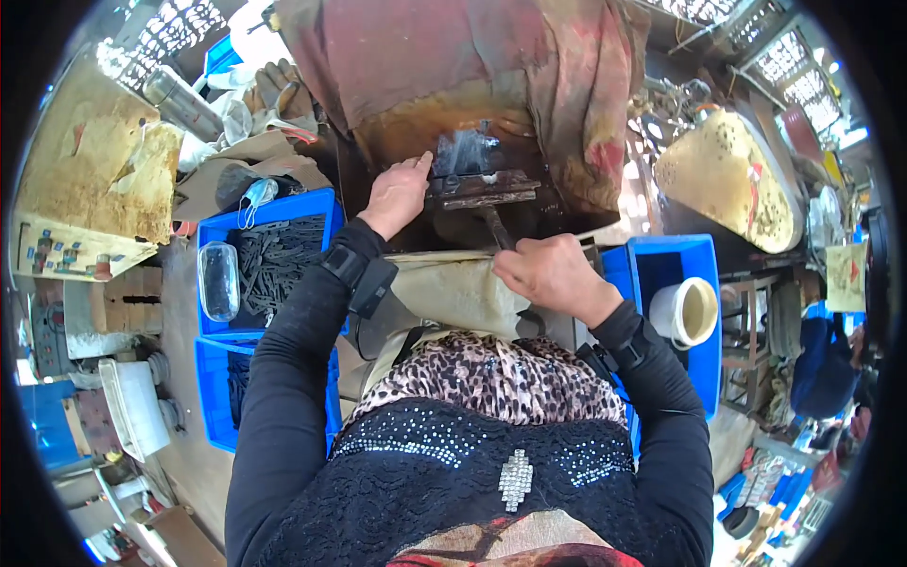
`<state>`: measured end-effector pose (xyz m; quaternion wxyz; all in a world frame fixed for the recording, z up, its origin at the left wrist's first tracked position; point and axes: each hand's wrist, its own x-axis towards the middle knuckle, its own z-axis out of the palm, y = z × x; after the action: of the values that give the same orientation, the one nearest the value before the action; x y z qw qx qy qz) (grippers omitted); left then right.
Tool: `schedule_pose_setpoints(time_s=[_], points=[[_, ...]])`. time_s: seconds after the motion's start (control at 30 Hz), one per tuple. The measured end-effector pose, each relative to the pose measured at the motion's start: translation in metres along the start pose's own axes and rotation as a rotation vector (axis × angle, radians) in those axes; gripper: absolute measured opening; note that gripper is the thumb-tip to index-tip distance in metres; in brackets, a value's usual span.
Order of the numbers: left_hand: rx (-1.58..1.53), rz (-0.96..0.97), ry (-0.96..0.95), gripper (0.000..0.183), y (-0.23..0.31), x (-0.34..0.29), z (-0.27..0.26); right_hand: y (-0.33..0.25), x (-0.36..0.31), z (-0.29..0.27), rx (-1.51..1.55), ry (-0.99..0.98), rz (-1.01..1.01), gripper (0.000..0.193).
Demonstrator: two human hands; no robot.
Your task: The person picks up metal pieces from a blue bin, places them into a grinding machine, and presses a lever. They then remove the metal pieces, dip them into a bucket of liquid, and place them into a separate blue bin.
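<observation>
"What's before you?"
"A stained red-brown draped cloth (pixel 435 47); just in front, a dark, flat metal bar (pixel 491 194). Your right hand (pixel 557 274) grips the narrow dark handle (pixel 494 225) meeting it; whether your left hand (pixel 397 197), alongside, holds anything, I can't tell."
"Your step?"
"Positioning, seemingly; next calls for steadiness."

Dark handle (pixel 495 226), worn bar (pixel 489 198) crosswise beyond

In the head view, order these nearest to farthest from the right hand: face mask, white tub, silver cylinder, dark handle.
1. Dark handle: gripped in the right hand.
2. White tub: to the hand's right.
3. Face mask: across on the left.
4. Silver cylinder: far upper left.
</observation>
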<state>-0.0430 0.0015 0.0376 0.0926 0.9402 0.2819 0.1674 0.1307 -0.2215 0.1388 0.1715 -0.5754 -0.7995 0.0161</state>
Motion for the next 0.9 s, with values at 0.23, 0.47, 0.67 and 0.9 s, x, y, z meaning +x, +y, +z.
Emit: schedule_pose_setpoints(time_s=[0.23,0.47,0.67,0.9], points=[[-0.027,0.173,-0.2,0.03,-0.023,-0.018,0.011,-0.019,-0.025,0.031,0.051,-0.085,-0.028,0.012],[-0.032,0.261,-0.173,0.015,-0.021,-0.012,0.015,-0.026,-0.034,0.038,0.043,-0.12,0.044,0.009],[0.042,0.217,-0.248,0.009,-0.043,-0.012,0.062,-0.027,-0.018,0.012,0.278,-0.246,0.21,0.025],[-0.028,0.078,-0.186,0.009,-0.002,-0.006,0.016,0.02,0.005,0.018,0.684,0.003,0.843,0.036]])
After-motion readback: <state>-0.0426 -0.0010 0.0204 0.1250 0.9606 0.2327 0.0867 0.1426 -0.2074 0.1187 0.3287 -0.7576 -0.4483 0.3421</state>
